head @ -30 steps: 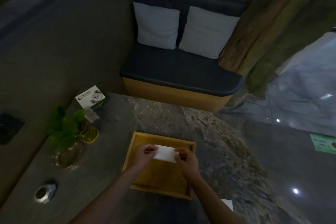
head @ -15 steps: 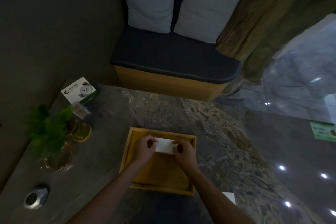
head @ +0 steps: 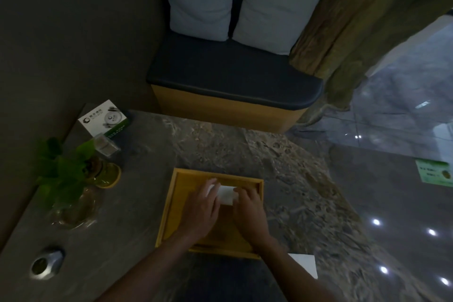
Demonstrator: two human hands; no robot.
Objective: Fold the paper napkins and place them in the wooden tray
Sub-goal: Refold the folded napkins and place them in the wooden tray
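Observation:
A folded white paper napkin lies low in the far part of the wooden tray on the stone table. My left hand covers the napkin's left end, with its fingers laid over it. My right hand pinches the napkin's right end. Both hands are inside the tray and hide much of its floor. Another white napkin lies flat on the table near the tray's front right corner, partly behind my right forearm.
On the table's left stand a green plant in a glass vase, a small clear box and a white card. A metal ashtray sits front left. A cushioned bench faces the table's far edge.
Both hands carried the folded napkin down from above the tray to its floor at the far side. My left hand's fingers have spread over the napkin. The camera tilted down.

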